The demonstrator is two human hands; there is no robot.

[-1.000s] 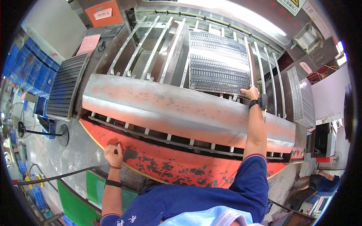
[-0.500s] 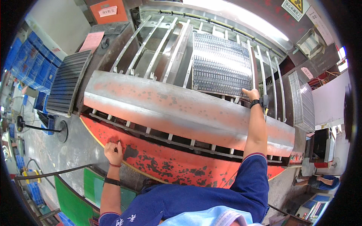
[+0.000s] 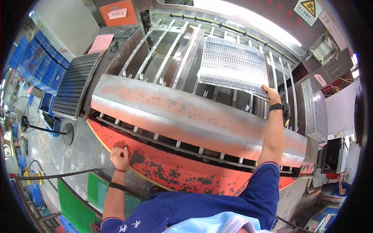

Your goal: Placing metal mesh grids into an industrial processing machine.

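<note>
My right hand grips the near right corner of a thin, shiny panel covered with a dense pattern of small repeated rows, like a circuit board panel. The thumb lies on its top face, and the fingers under the edge are hidden. The panel is tilted, its near edge raised above the metal rails of the machine. Over the red, paint-chipped front of the machine, well away from the panel, my left hand is curled closed with nothing visible in it.
A stack of dark patterned panels stands on the left and another stack on the right. A worn metal cover runs across the machine's front. Blue crates and a floor fan are at far left; a person sits far right.
My right hand has lifted the panel's near edge off the rails and shifted it slightly right. My left hand stays curled in about the same place.
</note>
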